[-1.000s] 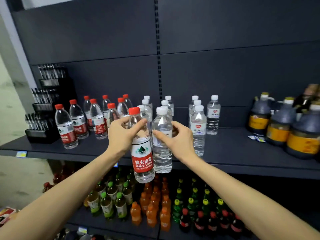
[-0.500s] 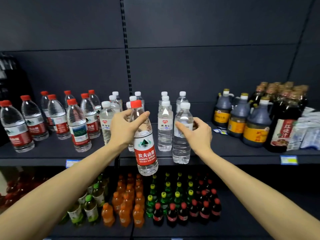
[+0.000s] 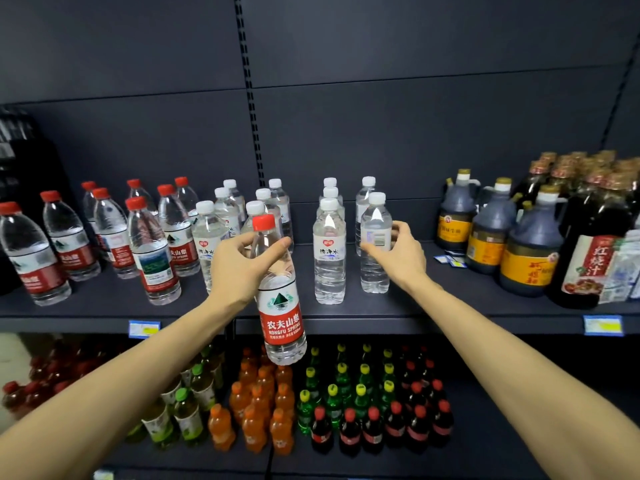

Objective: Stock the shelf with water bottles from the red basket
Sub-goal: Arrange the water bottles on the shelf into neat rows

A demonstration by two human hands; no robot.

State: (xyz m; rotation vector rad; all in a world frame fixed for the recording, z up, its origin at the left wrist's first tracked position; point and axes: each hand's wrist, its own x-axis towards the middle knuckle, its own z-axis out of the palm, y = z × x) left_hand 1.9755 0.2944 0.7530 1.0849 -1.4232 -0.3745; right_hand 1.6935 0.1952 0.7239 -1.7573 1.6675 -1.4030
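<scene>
My left hand (image 3: 242, 268) grips a red-capped water bottle (image 3: 282, 317) by its neck, holding it upright in the air in front of the dark shelf (image 3: 433, 308). My right hand (image 3: 401, 252) holds a white-capped water bottle (image 3: 374, 244) that stands on the shelf, in the right-hand column of white-capped bottles. More white-capped bottles (image 3: 329, 251) stand just left of it, and several red-capped bottles (image 3: 152, 251) fill the shelf's left part. The red basket is out of view.
Dark sauce jugs (image 3: 491, 233) and bottles crowd the shelf's right end. A black rack (image 3: 20, 174) sits at the far left. The lower shelf holds orange (image 3: 256, 410), green and dark soda bottles. Price tags (image 3: 602, 325) hang on the shelf edge.
My right hand has carried the white-capped bottle rightward and set it on the shelf in the right column. The left hand keeps the red-capped bottle raised. The camera view panned right.
</scene>
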